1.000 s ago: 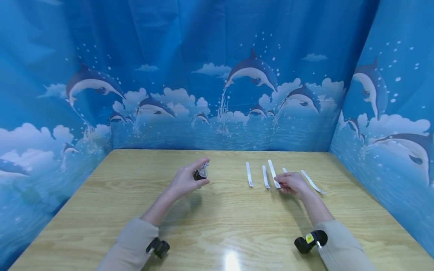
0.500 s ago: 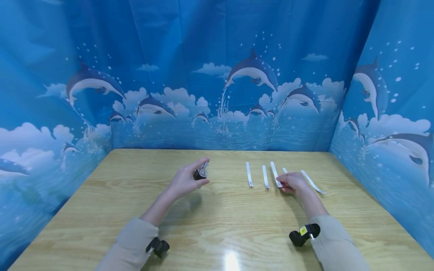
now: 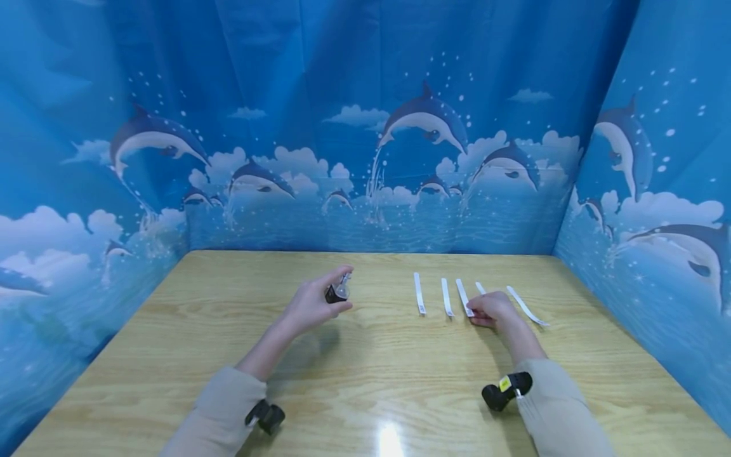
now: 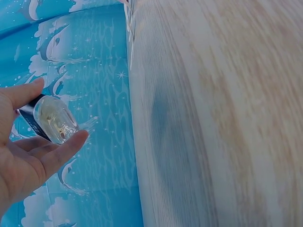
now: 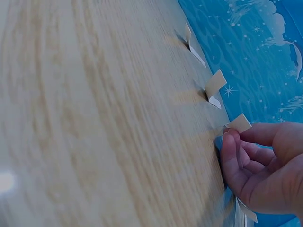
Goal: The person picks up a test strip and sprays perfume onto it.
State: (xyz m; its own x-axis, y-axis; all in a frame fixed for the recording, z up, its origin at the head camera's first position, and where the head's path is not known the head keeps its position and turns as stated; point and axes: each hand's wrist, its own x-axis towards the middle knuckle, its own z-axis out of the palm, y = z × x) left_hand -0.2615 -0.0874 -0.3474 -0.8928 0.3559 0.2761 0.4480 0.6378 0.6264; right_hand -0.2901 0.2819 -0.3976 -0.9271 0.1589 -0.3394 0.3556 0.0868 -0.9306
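My left hand [image 3: 308,310] holds a small clear glass bottle with a black label [image 3: 338,293] above the table, gripped between thumb and fingers. In the left wrist view the bottle [image 4: 57,120] lies tilted, pale liquid showing through the glass. On the right, my right hand [image 3: 495,309] pinches the near end of a white paper strip [image 3: 463,293] between thumb and forefinger. That strip's end [image 5: 240,123] sticks up past the fingertips in the right wrist view. Two more paper strips [image 3: 419,293] lie to its left, their near ends bent upward.
Right of the held strip lies another strip [image 3: 480,287], partly hidden by my right hand, and beyond it a curved one [image 3: 526,306]. A blue dolphin-print curtain [image 3: 365,209] borders the wooden table [image 3: 365,381] at the back and sides.
My right hand has drawn slightly back toward me and lowered the pinched strip, which now lies in line with the others. My left hand and the bottle have stayed in place.
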